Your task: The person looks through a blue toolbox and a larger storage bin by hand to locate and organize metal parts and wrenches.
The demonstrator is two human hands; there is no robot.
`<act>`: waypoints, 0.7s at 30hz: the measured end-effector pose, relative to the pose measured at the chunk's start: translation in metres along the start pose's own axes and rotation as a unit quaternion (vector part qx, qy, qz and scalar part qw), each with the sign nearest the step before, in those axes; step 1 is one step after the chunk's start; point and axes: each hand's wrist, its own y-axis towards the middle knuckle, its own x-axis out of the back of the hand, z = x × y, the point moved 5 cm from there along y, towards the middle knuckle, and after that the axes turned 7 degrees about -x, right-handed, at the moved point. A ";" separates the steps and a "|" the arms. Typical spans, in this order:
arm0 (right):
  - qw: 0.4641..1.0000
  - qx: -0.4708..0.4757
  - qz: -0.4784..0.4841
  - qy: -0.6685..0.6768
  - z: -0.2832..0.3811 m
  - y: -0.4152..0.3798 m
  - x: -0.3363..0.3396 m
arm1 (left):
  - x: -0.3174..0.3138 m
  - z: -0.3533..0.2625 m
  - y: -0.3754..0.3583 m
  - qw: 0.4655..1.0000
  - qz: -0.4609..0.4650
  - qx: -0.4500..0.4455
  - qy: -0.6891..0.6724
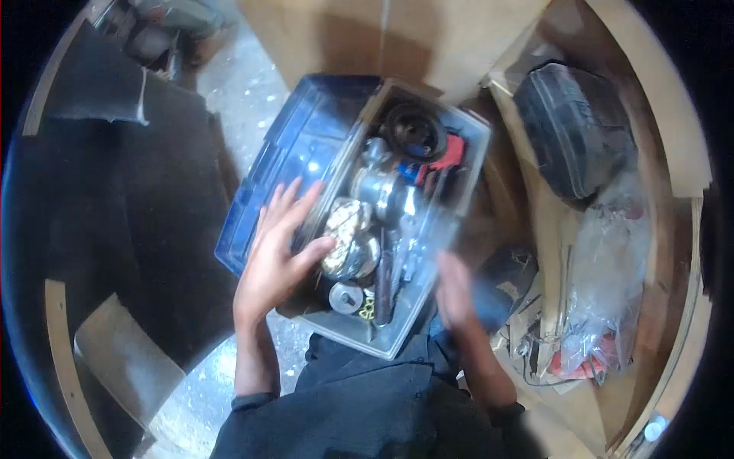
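A grey plastic toolbox (413, 325) sits in front of my body, its blue lid (264, 180) swung back to the left. My left hand (277, 260) is over the left side of the box with fingers spread, its thumb tip right at a shiny, crinkled gold-and-silver bundle (346, 229). Along the right wall of the box is my right hand (454, 289), its fingers smeared by motion. Inside lie a black round part (415, 131), a red-and-blue item (446, 154), metal cylinders (375, 186), a dark bar (384, 283) and a pale disc (345, 297).
On the right, a wooden compartment (550, 298) holds a black bag (577, 126), clear plastic wrapping (604, 268) and a red item (585, 359). Dark sheet material (122, 199) covers the left side. Behind the box stands a wooden panel (451, 38).
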 end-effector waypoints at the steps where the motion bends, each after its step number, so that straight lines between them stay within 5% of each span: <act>1: 1.000 -0.014 -0.012 -0.009 0.006 -0.004 -0.004 | -0.001 0.010 -0.002 0.999 0.002 0.030 -0.043; 5: 0.999 0.029 0.030 -0.005 0.007 0.001 0.001 | -0.003 0.016 -0.002 0.999 0.024 0.019 -0.045; 8: 0.972 0.107 -0.108 -0.180 0.050 -0.010 0.007 | -0.001 0.013 -0.002 0.998 0.030 0.008 -0.053; 11: 0.908 0.316 -0.183 -0.205 0.089 -0.021 -0.001 | 0.000 0.013 -0.003 0.998 0.023 0.007 -0.056; 14: 0.807 0.416 -0.084 -0.410 0.124 -0.036 -0.035 | -0.003 0.020 -0.005 0.998 0.007 0.008 -0.062; 17: 0.772 0.394 0.066 -0.494 0.121 -0.036 -0.093 | -0.004 0.023 -0.007 0.998 0.001 0.007 -0.058; 21: 0.754 0.313 0.101 -0.568 0.100 -0.032 -0.141 | -0.004 0.026 -0.010 0.998 -0.026 0.003 -0.065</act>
